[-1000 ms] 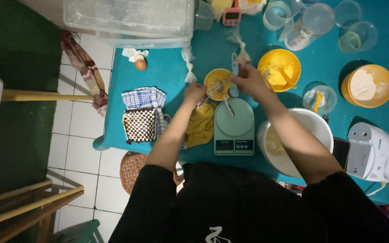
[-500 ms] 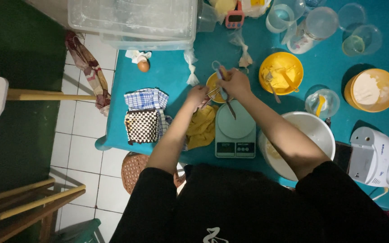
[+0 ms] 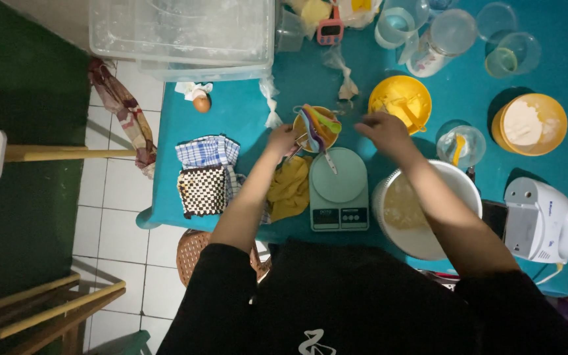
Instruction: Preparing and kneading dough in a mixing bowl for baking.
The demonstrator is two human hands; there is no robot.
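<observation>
Two bare hands work over the teal bench (image 3: 231,125), and what matters most is how they stand to the small amber bowl (image 3: 311,135) filled with a fan of coloured plastic measuring spoons (image 3: 318,122). The left hand (image 3: 283,139) lies at the bowl's left rim, touching it or just beside it, fingers curled; whether they are clamped on the rim or on a thin metal utensil (image 3: 329,162) I cannot tell. That utensil slants from the bowl down and to the right, its tip over the round plate of the pale green kitchen scale (image 3: 338,187). The right hand (image 3: 382,130) hovers to the right of the bowl, a short gap away, fingers loosely apart and pointing left toward the spoons, holding nothing that shows. The spoons' handles fan up and to the right, so their ends lean toward the right hand, though the left hand is the nearer of the two to the bowl itself. Just behind the right hand sits a yellow plastic bowl (image 3: 400,100) of batter; a large white mixing bowl (image 3: 428,210) lies under the right forearm, and a yellow cloth (image 3: 290,187) lies left of the scale
</observation>
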